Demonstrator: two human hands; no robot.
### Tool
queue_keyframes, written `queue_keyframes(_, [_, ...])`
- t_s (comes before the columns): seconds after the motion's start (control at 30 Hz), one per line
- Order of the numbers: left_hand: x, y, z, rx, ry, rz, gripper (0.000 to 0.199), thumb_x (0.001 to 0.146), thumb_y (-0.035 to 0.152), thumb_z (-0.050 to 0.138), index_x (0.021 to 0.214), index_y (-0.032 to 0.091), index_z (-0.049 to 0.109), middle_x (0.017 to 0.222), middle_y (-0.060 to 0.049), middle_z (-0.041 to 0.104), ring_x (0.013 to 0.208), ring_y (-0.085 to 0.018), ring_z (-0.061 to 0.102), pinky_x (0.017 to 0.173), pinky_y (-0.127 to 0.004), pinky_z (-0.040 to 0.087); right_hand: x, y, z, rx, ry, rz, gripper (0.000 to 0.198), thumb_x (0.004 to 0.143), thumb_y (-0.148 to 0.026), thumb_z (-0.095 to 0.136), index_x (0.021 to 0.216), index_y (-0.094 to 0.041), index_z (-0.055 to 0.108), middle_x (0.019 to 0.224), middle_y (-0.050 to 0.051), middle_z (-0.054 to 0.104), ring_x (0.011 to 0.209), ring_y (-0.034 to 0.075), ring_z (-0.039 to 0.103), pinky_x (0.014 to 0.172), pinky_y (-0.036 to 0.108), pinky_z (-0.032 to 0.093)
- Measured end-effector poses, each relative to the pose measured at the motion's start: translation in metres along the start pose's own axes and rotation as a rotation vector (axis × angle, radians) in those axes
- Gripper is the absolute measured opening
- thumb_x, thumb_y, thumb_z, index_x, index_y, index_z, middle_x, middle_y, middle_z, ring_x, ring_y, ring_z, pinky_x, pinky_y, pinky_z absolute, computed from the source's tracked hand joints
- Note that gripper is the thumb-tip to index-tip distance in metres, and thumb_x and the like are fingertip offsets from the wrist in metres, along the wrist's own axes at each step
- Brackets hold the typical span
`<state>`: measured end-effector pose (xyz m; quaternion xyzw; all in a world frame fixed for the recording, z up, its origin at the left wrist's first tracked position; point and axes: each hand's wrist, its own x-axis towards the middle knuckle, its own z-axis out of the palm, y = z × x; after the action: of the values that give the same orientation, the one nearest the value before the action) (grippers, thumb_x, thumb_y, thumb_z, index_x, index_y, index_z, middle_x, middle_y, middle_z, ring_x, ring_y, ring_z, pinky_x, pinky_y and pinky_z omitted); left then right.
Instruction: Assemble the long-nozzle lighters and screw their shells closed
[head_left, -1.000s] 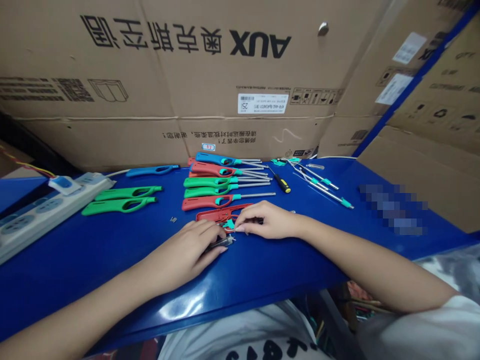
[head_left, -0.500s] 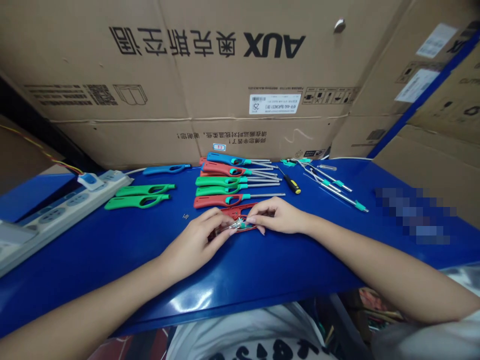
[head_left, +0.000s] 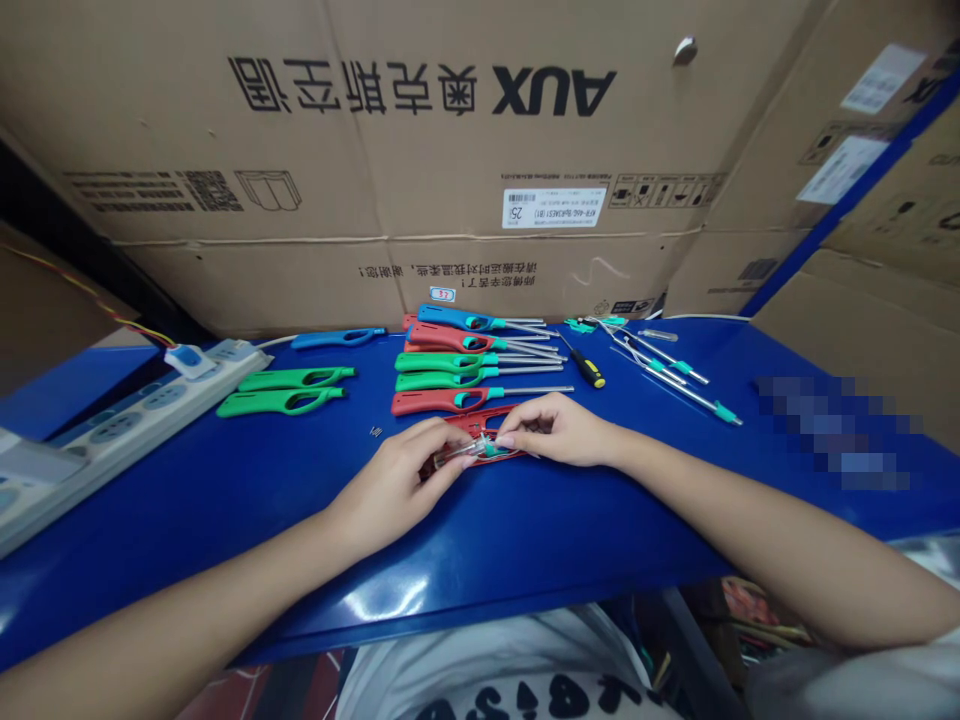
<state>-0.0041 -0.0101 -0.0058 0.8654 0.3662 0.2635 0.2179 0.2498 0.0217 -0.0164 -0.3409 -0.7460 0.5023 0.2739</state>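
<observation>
My left hand point(head_left: 405, 468) pinches a clear fuel tank point(head_left: 457, 453) between thumb and fingers, over the left part of an opened red lighter casing point(head_left: 474, 422). The right-hand fingers, closed together on my right hand point(head_left: 564, 430), are at the small teal part point(head_left: 493, 449) inside that casing; what they grip is hidden by the fingertips. Just behind lies a row of gas lighters with metal barrels, among them a red lighter point(head_left: 427, 401), a green lighter point(head_left: 431, 380) and a blue lighter point(head_left: 448, 318).
A black and yellow screwdriver point(head_left: 589, 370) and several metal barrels point(head_left: 697, 402) with teal parts lie to the right. Green handle shells point(head_left: 281, 402), a blue shell point(head_left: 330, 341), small screws point(head_left: 376, 432) and a power strip point(head_left: 124, 430) are left. A cardboard wall point(head_left: 420, 215) stands behind.
The view has shifted slightly. The clear tank shows a little more plainly between the left fingers, against the casing. Both hands stay in nearly the same place.
</observation>
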Motion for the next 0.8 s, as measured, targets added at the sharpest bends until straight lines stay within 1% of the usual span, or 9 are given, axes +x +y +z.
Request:
queue_keyframes(0.17, [0.0,0.002,0.0,-0.058,0.023,-0.04,0.015,0.099,0.035,0.056,0.101,0.02,0.06,0.092,-0.002,0.066,0.079,-0.015,0.062,0.073,-0.026,0.049,0.0,-0.001,0.0,-0.007,-0.009,0.011,0.038,0.088,-0.049,0.068,0.093,-0.012,0.073,0.063,-0.002,0.058,0.055,0.008,0.047,0.053,0.021,0.038])
queue_keyframes(0.3, [0.0,0.002,0.001,-0.154,0.036,-0.08,0.014,0.102,0.034,0.047,0.105,0.02,0.049,0.083,0.001,0.062,0.07,-0.013,0.059,0.065,-0.023,0.046,-0.001,-0.001,0.0,0.0,-0.01,0.01,0.039,0.088,-0.05,0.068,0.092,-0.012,0.072,0.065,-0.001,0.06,0.056,0.008,0.049,0.054,0.021,0.039])
queue_keyframes(0.37, [0.0,0.003,0.0,-0.165,0.043,-0.093,0.015,0.103,0.035,0.043,0.106,0.02,0.047,0.08,0.003,0.059,0.067,-0.013,0.057,0.064,-0.023,0.045,-0.001,-0.002,0.0,0.005,-0.011,0.015,0.041,0.087,-0.052,0.068,0.093,-0.012,0.072,0.067,-0.001,0.061,0.056,0.008,0.05,0.055,0.021,0.04])
queue_keyframes(0.43, [0.0,0.005,-0.001,-0.153,0.027,-0.115,0.018,0.104,0.036,0.04,0.107,0.02,0.048,0.085,0.001,0.061,0.072,-0.013,0.058,0.068,-0.024,0.046,0.0,-0.002,0.0,0.012,-0.013,0.016,0.042,0.087,-0.053,0.068,0.093,-0.012,0.072,0.068,0.0,0.062,0.057,0.008,0.05,0.055,0.021,0.04])
queue_keyframes(0.5, [0.001,0.008,-0.004,-0.152,-0.022,-0.13,0.023,0.106,0.037,0.036,0.107,0.021,0.053,0.093,-0.001,0.065,0.081,-0.016,0.061,0.076,-0.026,0.048,0.0,-0.002,0.001,0.015,-0.014,0.019,0.043,0.087,-0.054,0.068,0.092,-0.012,0.071,0.067,-0.001,0.061,0.057,0.008,0.05,0.055,0.021,0.04])
queue_keyframes(0.57, [0.002,0.01,-0.005,-0.159,-0.066,-0.122,0.031,0.107,0.038,0.032,0.103,0.021,0.057,0.098,-0.003,0.067,0.091,-0.018,0.063,0.084,-0.029,0.048,0.0,-0.003,0.001,0.015,-0.012,0.027,0.043,0.086,-0.054,0.069,0.09,-0.012,0.07,0.066,-0.002,0.059,0.056,0.008,0.049,0.054,0.022,0.04])
queue_keyframes(0.63, [0.002,0.011,-0.004,-0.16,-0.077,-0.106,0.035,0.107,0.038,0.03,0.1,0.021,0.059,0.099,-0.004,0.067,0.095,-0.02,0.063,0.088,-0.03,0.047,0.0,-0.005,0.001,0.011,-0.009,0.032,0.043,0.086,-0.054,0.069,0.089,-0.012,0.069,0.064,-0.002,0.058,0.055,0.008,0.049,0.054,0.022,0.04])
queue_keyframes(0.7, [0.001,0.01,-0.002,-0.159,-0.072,-0.107,0.033,0.107,0.039,0.032,0.102,0.021,0.059,0.099,-0.004,0.068,0.092,-0.02,0.063,0.087,-0.031,0.048,0.0,-0.006,0.001,0.007,-0.012,0.026,0.042,0.087,-0.054,0.068,0.089,-0.012,0.069,0.064,-0.002,0.057,0.055,0.008,0.048,0.054,0.022,0.04])
queue_keyframes(0.8, [0.001,0.006,0.002,-0.202,-0.05,-0.133,0.025,0.104,0.04,0.042,0.107,0.021,0.058,0.095,-0.003,0.068,0.083,-0.017,0.063,0.077,-0.028,0.05,-0.001,-0.006,0.001,0.018,-0.02,0.01,0.041,0.088,-0.053,0.067,0.09,-0.012,0.069,0.068,-0.001,0.061,0.058,0.009,0.051,0.057,0.022,0.043])
